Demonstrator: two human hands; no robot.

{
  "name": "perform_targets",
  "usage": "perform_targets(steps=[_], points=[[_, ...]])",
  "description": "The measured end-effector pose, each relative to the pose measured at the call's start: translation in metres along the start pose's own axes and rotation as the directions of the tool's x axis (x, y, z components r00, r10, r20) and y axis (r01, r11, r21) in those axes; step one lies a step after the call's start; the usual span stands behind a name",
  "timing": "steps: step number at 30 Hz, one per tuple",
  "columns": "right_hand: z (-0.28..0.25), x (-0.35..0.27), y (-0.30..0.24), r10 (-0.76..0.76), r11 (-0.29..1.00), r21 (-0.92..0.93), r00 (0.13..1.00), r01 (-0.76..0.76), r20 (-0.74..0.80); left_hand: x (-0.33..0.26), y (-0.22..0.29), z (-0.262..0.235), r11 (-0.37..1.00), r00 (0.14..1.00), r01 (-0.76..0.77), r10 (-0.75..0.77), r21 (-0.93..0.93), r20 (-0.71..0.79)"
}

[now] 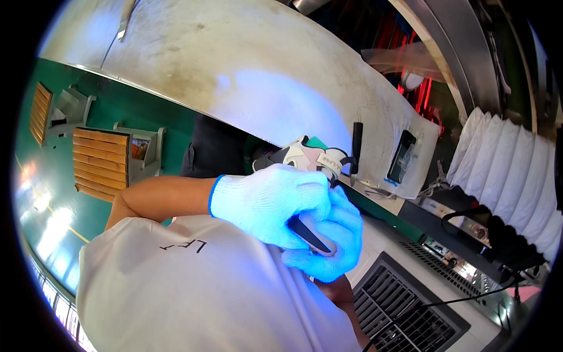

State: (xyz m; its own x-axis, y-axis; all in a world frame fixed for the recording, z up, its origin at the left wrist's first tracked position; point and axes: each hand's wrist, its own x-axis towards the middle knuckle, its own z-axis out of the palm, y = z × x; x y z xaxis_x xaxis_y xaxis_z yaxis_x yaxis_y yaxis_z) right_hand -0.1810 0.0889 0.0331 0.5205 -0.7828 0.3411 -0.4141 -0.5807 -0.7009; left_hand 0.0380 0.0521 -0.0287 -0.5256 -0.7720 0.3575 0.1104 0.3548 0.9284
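Both my hands wear white knitted gloves, lit bright blue. My left hand (272,196) comes in from the left with its fingers curled. Close against it on the right, my right hand (337,240) is bent round as well. Just beyond the left glove shows a white shoe (296,155) with pink, green and dark parts and a pale strap. Between the gloves a pale piece with a dark edge (314,233) sticks out, gripped by the fingers. The gloves cover the middle, so I cannot tell whether that piece belongs to the same shoe.
A stained pale worktable (234,64) runs across the far side. On it lie a black-handled tool (357,146) and a black phone (401,155). Slatted wooden seats (101,159) stand left. Rightward are a white ribbed duct (504,182), red-glowing bars (425,97) and a grille (404,311).
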Motion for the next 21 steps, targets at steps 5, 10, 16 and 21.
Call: perform_targets(steps=[5, 10, 16, 21], points=[[0.003, -0.009, -0.001, 0.252, 0.954, 0.19, 0.964, -0.232, -0.086, -0.039, -0.036, -0.003, 0.968, 0.95, 0.031, 0.049, 0.248, -0.31], [-0.007, 0.022, -0.007, 0.112, 0.993, 0.025, 0.988, -0.115, 0.109, -0.045, -0.052, -0.01, 0.966, 0.942, 0.177, -0.11, 0.189, -0.318], [-0.009, 0.03, -0.016, 0.122, 0.988, -0.112, 0.975, -0.103, 0.186, -0.026, -0.029, -0.005, 0.995, 0.977, 0.025, -0.003, 0.099, -0.213], [-0.014, 0.04, -0.01, 0.009, 0.983, -0.181, 0.976, 0.031, 0.219, -0.002, -0.035, -0.018, 0.918, 0.924, -0.355, 0.373, 0.178, -0.081]])
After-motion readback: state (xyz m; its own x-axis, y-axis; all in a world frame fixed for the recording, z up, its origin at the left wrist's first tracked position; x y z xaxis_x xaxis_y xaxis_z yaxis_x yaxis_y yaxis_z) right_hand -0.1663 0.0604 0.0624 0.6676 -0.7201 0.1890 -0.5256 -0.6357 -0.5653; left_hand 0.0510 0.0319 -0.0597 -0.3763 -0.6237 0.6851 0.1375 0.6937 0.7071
